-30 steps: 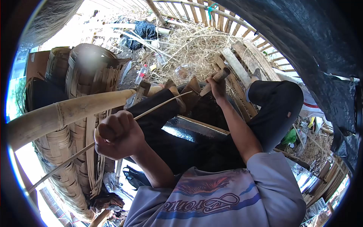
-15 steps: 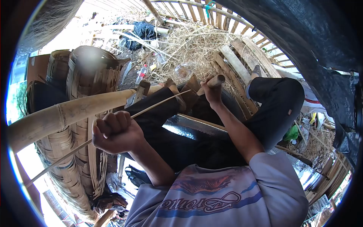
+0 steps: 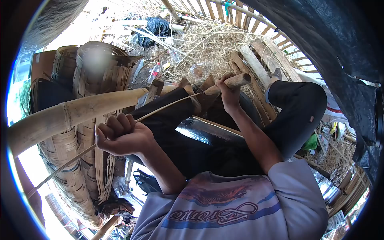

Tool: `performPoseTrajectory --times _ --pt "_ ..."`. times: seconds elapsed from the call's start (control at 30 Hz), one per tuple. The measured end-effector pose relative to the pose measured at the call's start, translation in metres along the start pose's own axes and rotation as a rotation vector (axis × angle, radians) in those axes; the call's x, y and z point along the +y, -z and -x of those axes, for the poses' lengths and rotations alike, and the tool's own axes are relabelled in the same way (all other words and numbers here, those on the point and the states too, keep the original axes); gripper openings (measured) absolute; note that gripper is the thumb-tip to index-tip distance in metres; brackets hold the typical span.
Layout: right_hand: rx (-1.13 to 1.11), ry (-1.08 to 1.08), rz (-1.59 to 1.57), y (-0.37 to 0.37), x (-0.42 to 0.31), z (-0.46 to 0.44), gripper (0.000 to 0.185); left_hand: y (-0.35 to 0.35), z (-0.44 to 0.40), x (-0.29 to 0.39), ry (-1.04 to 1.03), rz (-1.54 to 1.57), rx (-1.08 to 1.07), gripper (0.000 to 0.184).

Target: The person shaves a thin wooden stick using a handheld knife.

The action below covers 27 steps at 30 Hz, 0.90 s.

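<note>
My left hand (image 3: pixel 127 138) is closed around a thin bamboo strip (image 3: pixel 164 107), which slants from the lower left up toward my right hand. My right hand (image 3: pixel 229 96) grips the thick wooden handle (image 3: pixel 241 81) of a tool. The tool's working end points left, and I cannot make out its blade clearly. The strip's far end reaches the tool's front, just left of my right fist; whether they touch is hard to tell. Between the hands are my dark trouser legs (image 3: pixel 172 140).
A thick bamboo pole (image 3: pixel 80 110) crosses at left, over tall woven bamboo rolls (image 3: pixel 90 160). Ahead lie straw (image 3: pixel 212 44), a plastic bottle (image 3: pixel 154 73) and wooden planks (image 3: pixel 256 64). Dark plastic sheeting (image 3: pixel 320 36) hangs at upper right.
The tool handle has tipped lower and to the right in my right hand, its front now beside the strip's end. My left hand keeps its hold almost in place. The view has shifted slightly.
</note>
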State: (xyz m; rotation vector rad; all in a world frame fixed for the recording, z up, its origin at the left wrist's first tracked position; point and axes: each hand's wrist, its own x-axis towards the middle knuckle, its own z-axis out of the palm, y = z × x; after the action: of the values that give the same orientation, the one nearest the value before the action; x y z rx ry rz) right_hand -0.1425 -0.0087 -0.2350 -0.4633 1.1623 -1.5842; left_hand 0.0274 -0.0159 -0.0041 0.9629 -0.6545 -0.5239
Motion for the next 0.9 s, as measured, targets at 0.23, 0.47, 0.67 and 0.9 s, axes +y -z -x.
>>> performPoseTrajectory --times 0.23,0.47,0.67,0.9 --pt "0.014 0.006 0.181 0.02 0.024 -0.008 0.017 -0.004 0.002 0.001 0.008 0.014 0.024 0.042" --pt "-0.1 0.036 0.187 0.02 0.03 0.006 0.017 -0.005 0.005 0.0 -0.019 -0.045 0.062 0.041" --pt "-0.069 0.026 0.187 0.015 0.019 -0.011 0.018 -0.006 0.003 0.002 -0.001 -0.006 0.085 0.041" --pt "0.001 0.115 0.162 0.032 0.062 -0.014 0.015 -0.005 0.006 -0.006 -0.014 -0.054 0.036 0.039"
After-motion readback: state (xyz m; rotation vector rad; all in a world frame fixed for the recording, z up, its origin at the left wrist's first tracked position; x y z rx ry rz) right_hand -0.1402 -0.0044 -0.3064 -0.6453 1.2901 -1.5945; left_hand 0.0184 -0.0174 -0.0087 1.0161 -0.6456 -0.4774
